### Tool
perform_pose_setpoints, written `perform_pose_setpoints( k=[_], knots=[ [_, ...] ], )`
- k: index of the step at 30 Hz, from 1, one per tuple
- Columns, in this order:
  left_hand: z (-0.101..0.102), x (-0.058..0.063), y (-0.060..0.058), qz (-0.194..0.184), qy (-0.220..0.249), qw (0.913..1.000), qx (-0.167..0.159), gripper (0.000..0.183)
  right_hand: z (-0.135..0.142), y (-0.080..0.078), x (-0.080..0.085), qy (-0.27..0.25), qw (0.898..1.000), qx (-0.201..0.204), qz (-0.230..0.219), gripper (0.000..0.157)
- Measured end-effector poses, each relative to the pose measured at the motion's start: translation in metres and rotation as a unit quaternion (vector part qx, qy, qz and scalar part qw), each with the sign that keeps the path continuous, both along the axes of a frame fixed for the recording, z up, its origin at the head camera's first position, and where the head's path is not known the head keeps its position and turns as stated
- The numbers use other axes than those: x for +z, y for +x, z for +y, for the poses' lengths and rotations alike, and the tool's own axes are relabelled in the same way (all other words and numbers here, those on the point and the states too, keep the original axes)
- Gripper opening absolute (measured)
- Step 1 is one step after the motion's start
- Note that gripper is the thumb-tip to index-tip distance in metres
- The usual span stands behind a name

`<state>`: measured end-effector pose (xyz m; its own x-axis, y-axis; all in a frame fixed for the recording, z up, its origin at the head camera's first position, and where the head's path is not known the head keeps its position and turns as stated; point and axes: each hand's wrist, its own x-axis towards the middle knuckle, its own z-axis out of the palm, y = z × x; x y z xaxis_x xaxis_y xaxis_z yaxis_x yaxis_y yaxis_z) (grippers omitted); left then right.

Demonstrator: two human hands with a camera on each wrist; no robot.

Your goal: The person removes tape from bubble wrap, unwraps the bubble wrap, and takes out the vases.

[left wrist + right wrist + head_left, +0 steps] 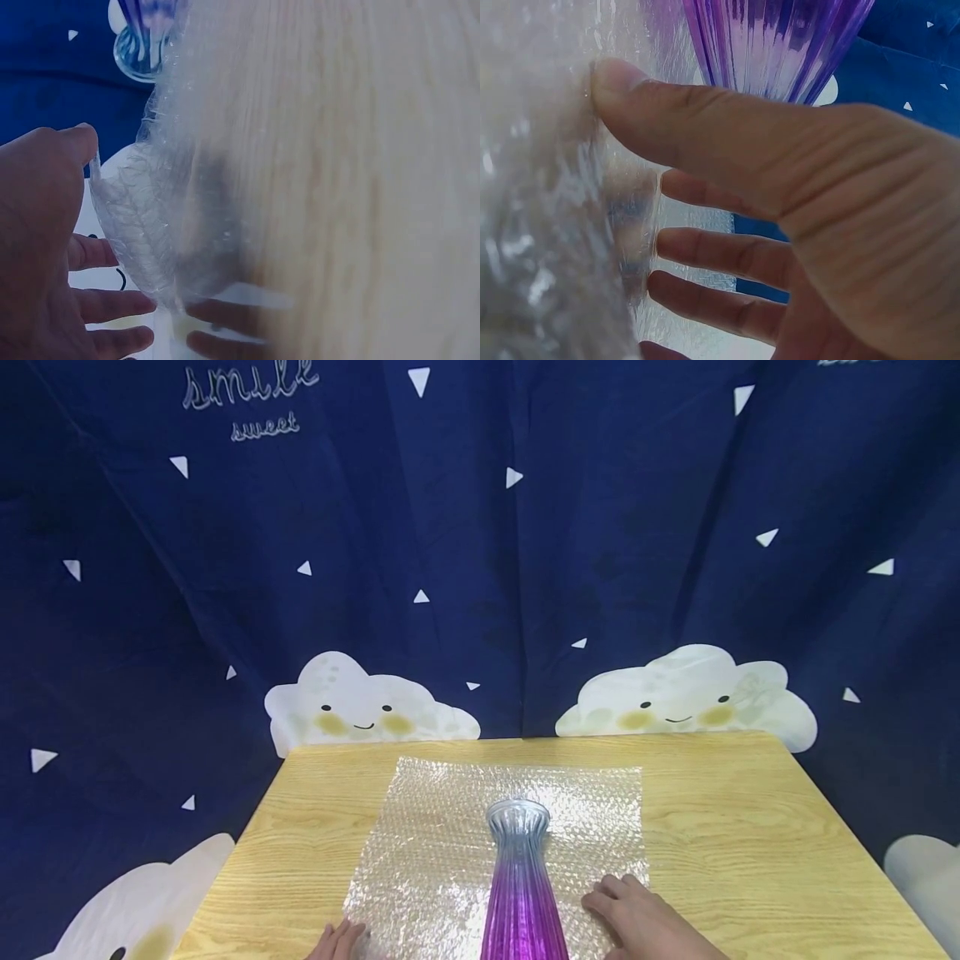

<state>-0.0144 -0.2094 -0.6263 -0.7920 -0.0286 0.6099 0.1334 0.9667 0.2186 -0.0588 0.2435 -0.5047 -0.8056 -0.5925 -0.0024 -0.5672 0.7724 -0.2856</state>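
Note:
A ribbed glass vase [522, 893], pale blue at its flared rim and purple below, stands over a sheet of bubble wrap [435, 835]. Its base is cut off by the head view's lower edge. My left hand [339, 941] is at the sheet's near left edge; in the left wrist view the thumb meets the raised film, apart from the extended fingers [112, 304]. To the right of the vase, my right hand [637, 914] rests on the sheet. Close up, its straight fingers [727, 251] and thumb touch the bubble wrap [540, 225] with their tips.
The wooden table [750, 827] extends on both sides of the sheet. Behind it hangs a dark blue curtain [465, 527] with white triangles and smiling clouds, which also falls along the left and right sides.

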Motion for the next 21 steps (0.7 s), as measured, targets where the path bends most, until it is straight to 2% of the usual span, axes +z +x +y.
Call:
perform_pose_setpoints(
  k=[2,4,7,9,10,13,16,21],
  knots=[
    [0.002,0.005,0.002,-0.009,-0.007,0.9999,0.004,0.062,0.0,-0.001,0.0,-0.001,1.0,0.0,-0.003,0.066],
    [0.004,0.013,0.003,0.009,-0.012,0.9999,-0.002,0.061,0.0,-0.001,0.0,-0.001,1.0,-0.003,-0.01,0.069],
    [0.011,0.035,0.005,0.043,-0.017,0.9988,-0.015,0.063,0.001,-0.001,0.0,-0.002,1.0,-0.003,-0.009,0.07],
    [0.018,0.053,0.007,0.046,-0.014,0.9987,-0.015,0.062,0.001,0.0,0.001,-0.001,1.0,-0.004,-0.008,0.069],
    [0.023,0.061,0.008,0.037,-0.008,0.9993,-0.005,0.061,0.001,0.0,0.001,-0.001,1.0,-0.004,-0.006,0.068],
    [0.036,0.084,0.015,-0.027,0.016,0.9991,0.03,0.055,0.001,0.0,0.002,0.0,1.0,-0.004,-0.004,0.068],
    [0.042,0.098,0.018,-0.075,0.015,0.996,0.046,0.051,0.0,0.0,0.001,-0.002,1.0,-0.002,-0.001,0.069],
    [0.042,0.111,0.015,-0.095,-0.005,0.9946,0.042,0.055,0.0,0.0,0.0,0.0,1.0,-0.001,-0.003,0.069]
  ],
)
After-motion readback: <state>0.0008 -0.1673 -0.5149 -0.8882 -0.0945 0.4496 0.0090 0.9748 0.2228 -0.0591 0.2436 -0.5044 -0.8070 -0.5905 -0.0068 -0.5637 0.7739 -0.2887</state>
